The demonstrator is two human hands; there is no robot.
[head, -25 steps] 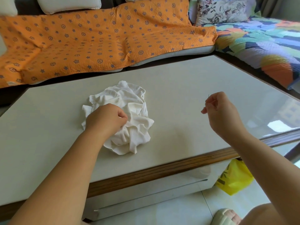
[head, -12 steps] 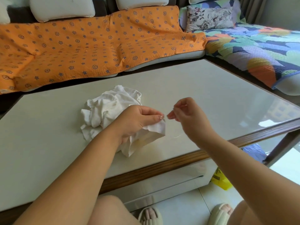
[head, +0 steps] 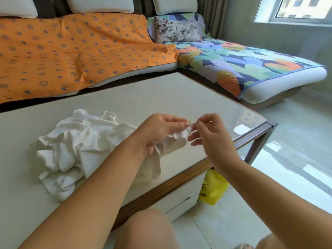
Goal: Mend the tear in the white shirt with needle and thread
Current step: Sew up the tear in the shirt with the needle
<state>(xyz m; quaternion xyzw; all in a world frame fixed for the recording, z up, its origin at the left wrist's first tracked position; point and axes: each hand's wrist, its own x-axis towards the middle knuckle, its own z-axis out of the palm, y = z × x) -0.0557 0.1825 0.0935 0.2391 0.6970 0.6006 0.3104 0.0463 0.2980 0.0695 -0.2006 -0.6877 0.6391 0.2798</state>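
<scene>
Living-room table [head: 161,97]: left hand [head: 159,131] pinches a fold of the white shirt [head: 80,139]; right hand [head: 213,137] touches it from the right, fingers [head: 202,120] pinched on something too small to tell.

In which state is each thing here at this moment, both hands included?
white cloth shirt: crumpled on the pale glossy table, one edge lifted.
left hand: pinches the lifted shirt edge.
right hand: fingertips pinched beside that edge; what they hold is too small to see.
white table drawer: closed.
yellow plastic bag: slumped below the table's near corner.
grey floral cushion: propped upright.
</scene>
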